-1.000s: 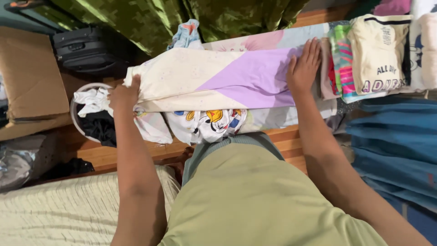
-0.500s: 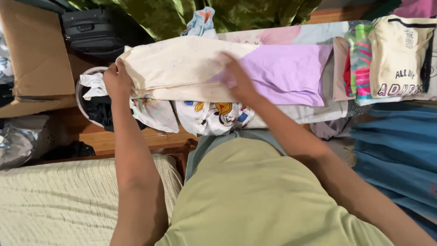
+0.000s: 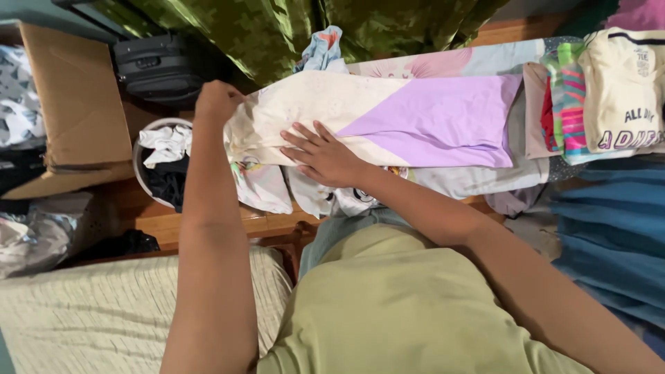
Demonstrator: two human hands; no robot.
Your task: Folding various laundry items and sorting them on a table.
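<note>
A long folded garment [image 3: 388, 118], cream on the left and lilac on the right, lies across a pile of clothes on a wooden surface. My left hand [image 3: 216, 100] is closed on its left end and lifts that end slightly. My right hand [image 3: 320, 154] lies flat, fingers spread, on the cream part near the front edge. Under the garment a white cloth with cartoon prints [image 3: 267, 188] hangs over the wood's edge.
Folded clothes [image 3: 609, 90] are stacked at the right, blue fabric [image 3: 609, 235] below them. A white bucket [image 3: 161, 166] of cloths stands at the left, with a cardboard box [image 3: 73, 104] and a black suitcase [image 3: 158, 66] behind. Green camouflage fabric [image 3: 277, 28] hangs at the top.
My right hand has slid left along the garment, from its lilac end to the cream part. My left hand has risen with the garment's left end.
</note>
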